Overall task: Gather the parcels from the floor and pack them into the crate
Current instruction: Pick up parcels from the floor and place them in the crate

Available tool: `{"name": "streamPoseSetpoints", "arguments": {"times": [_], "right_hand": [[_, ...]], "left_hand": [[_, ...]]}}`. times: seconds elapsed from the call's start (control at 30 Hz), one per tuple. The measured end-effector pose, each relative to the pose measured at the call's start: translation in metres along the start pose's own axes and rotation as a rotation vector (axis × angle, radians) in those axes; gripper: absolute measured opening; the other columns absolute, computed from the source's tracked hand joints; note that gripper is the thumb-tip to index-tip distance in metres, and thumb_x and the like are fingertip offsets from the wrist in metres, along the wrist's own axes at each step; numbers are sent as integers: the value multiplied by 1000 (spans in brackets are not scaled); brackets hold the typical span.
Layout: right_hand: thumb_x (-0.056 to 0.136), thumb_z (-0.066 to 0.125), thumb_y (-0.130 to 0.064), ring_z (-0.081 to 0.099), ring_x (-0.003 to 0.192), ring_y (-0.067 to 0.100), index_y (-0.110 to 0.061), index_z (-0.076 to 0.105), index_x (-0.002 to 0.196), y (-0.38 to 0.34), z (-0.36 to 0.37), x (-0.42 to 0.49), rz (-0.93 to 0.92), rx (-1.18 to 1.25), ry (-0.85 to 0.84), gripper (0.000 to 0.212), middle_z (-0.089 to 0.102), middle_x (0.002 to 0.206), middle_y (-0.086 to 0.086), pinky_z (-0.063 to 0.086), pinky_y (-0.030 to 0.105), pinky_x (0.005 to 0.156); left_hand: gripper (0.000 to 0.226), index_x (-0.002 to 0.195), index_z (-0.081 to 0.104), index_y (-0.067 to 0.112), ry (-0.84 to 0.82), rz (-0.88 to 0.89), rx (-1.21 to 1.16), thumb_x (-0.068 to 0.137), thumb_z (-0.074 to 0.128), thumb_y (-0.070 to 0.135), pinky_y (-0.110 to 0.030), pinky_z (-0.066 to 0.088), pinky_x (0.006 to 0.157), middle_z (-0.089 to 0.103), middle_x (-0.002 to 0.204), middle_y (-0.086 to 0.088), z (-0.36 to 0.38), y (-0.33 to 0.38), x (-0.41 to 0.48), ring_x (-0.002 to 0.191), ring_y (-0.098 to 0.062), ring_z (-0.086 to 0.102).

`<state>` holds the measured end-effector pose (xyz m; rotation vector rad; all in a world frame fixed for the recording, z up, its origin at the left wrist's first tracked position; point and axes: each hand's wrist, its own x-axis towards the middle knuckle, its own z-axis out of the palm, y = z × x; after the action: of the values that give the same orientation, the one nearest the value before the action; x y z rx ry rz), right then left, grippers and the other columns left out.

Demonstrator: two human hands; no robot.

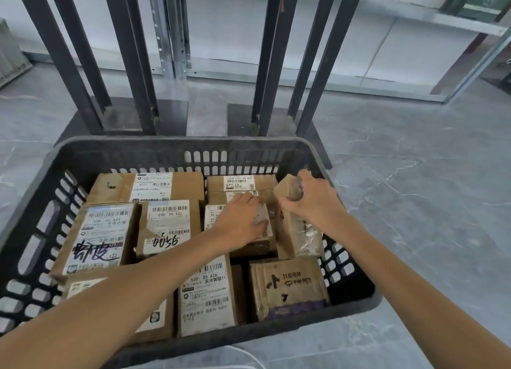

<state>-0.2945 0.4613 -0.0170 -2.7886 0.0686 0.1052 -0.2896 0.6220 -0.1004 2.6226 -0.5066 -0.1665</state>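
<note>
1. My right hand (302, 196) has the upright parcel (297, 236) by its top end. The fingers are curled over the far side and the thumb is on the near side, pinching the cardboard between them.
2. That parcel stands on end at the 3 o'clock side of the crate (193, 143). Its long axis runs up and down and leans a little. Its foot is down between the crate's right wall and the flat parcel (260, 244) just beside it.
3. My left hand (239, 219) rests palm-down on the flat parcel, fingers close together and mostly straight. I cannot tell whether the tips hook over an edge. This hand lies at 9 o'clock from the upright parcel, nearly touching it.
4. The slot is straight below my right hand, so I judge the right hand should press the parcel down. The left hand can hold the neighbour back toward 9 o'clock.
5. I count nine parcels (168, 225) in the crate, eight lying flat and one on end. There is one crate. The floor (414, 202) in view carries no parcels, so I judge the packing nearly done.
</note>
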Motion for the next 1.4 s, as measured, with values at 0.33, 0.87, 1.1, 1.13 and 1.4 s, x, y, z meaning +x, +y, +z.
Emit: {"name": "streamPoseSetpoints", "arguments": {"times": [0.33,0.87,1.1,1.13,1.4], "right_hand": [[77,70,-40,53,96,23,-16,45,127,-4,0,13,25,-59,-111,61,59,113,8,39,29,69],[81,63,-45,61,97,30,-18,44,120,8,27,7,17,-58,28,51,61,108,10,52,36,74],[82,64,-42,61,95,36,-18,41,122,6,2,8,-68,-94,178,52,59,106,14,55,43,77],[83,64,-43,61,95,37,-17,41,123,4,-4,9,-77,-104,198,53,59,106,15,54,42,76],[83,61,-47,59,102,35,-18,41,128,-1,-16,11,-57,-181,160,56,59,112,15,45,36,69]], "left_hand": [[75,143,31,21,-280,-82,185,83,45,64,-56,23,111,36,149,-2,-18,14,15,136,-28,32],[63,145,29,17,-35,-21,236,90,51,41,-49,13,116,24,151,-12,-5,28,-2,143,-31,17],[32,103,59,18,33,317,100,86,57,45,-26,45,76,58,105,3,8,55,-49,95,-15,55],[44,115,54,18,-86,315,66,85,58,49,-29,48,80,56,113,1,14,61,-50,101,-16,54],[82,146,24,30,-449,504,227,79,72,35,-45,50,87,16,151,-7,30,77,-42,128,-34,35]]}}
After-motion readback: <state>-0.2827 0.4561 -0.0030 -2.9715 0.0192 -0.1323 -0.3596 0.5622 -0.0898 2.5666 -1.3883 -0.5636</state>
